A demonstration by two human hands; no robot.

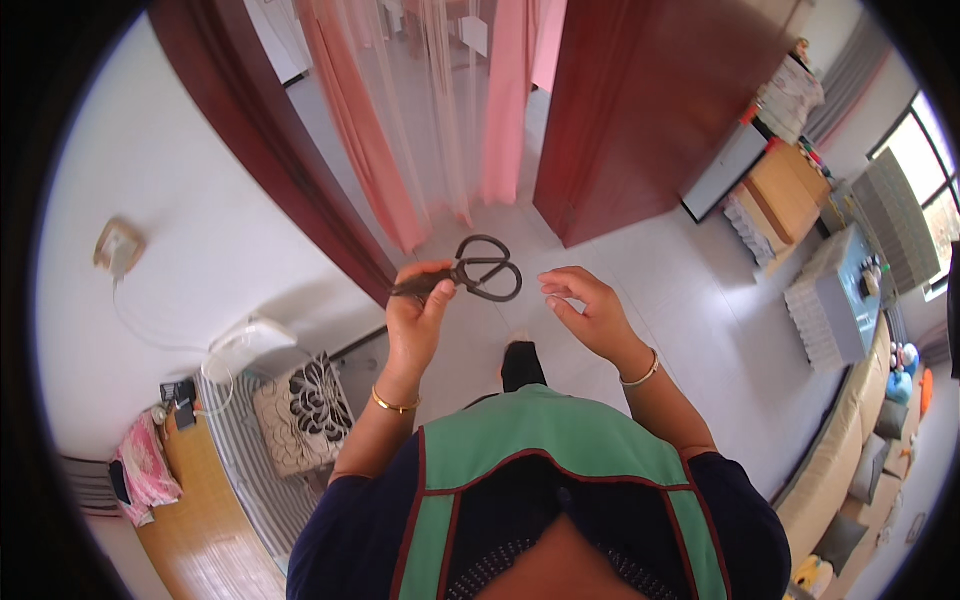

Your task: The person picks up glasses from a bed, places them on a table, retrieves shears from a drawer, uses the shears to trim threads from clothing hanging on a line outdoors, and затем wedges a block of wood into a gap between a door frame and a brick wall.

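Note:
A pair of dark scissors (487,268) with large looped handles is held up in front of me, its loops pointing right. My left hand (412,305) is closed around the blade end, thumb on top near the pivot. To the right of the loops, apart from them, is my right hand (588,312). Its fingers are bent but spread from the thumb, and nothing shows in them. Most of the blades are hidden in my left hand.
Ahead, pink curtains (502,130) hang in a doorway beside an open dark red door (650,110). At left stand a striped seat (245,430) with a patterned cushion (300,415) and a wall socket (118,250) with a cable. A long beige sofa (830,450) lines the right.

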